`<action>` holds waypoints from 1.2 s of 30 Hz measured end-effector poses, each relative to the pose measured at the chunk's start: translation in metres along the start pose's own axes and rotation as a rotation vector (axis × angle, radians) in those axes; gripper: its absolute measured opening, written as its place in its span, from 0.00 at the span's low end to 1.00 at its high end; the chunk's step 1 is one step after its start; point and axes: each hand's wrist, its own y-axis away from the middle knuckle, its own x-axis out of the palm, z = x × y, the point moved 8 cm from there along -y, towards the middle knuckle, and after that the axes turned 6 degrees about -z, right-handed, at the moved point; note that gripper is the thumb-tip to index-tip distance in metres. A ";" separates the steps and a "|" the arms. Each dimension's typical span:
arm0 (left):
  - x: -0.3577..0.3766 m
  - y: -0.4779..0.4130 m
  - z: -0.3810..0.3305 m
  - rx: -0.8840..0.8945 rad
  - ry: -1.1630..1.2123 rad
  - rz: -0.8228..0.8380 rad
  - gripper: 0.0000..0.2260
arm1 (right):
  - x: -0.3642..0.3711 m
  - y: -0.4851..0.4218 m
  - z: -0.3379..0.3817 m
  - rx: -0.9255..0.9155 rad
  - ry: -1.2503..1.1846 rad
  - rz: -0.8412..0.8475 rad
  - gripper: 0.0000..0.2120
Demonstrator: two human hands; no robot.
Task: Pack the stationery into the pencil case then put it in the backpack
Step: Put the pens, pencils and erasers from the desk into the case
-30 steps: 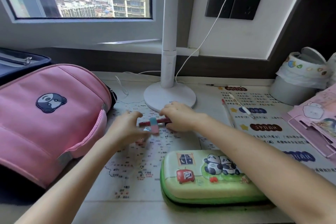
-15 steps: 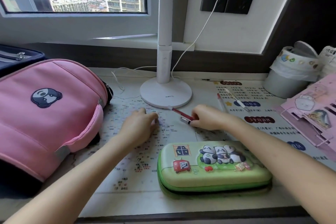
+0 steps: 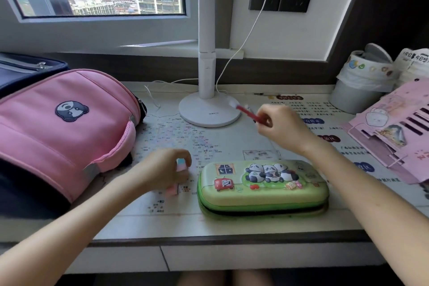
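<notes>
Pen likely light, stiff, pinched by right hand; left hand grips eraser; pencil case looks rigid, grab sides.

The pink backpack is reading as matt woven cloth with a stitched patch. Beside it, the green pencil case is giving off a soft sheen from its smooth moulded shell, and the red pen is looking like glossy plastic. The pastel eraser is looking dull and rubbery, the lamp base is showing smooth white plastic, and the bin liner is sitting crinkled, thin and slightly shiny.
</notes>
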 end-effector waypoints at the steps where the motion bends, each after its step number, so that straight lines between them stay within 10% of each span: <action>1: 0.002 0.006 -0.003 0.019 -0.010 0.019 0.08 | -0.013 0.005 0.008 -0.038 0.005 -0.062 0.01; 12: -0.019 0.041 -0.075 0.351 0.001 0.053 0.30 | -0.100 0.083 0.060 -0.278 -0.034 -0.424 0.02; 22: -0.044 0.009 -0.077 0.445 0.149 -0.052 0.14 | -0.072 0.127 0.105 -0.716 0.226 -0.329 0.05; 30: 0.008 -0.004 -0.070 0.412 0.022 0.205 0.36 | -0.033 0.123 0.105 -0.776 0.320 -0.194 0.04; 36: -0.017 -0.041 -0.067 0.257 0.348 0.036 0.06 | -0.037 0.117 0.102 -0.776 0.382 -0.228 0.06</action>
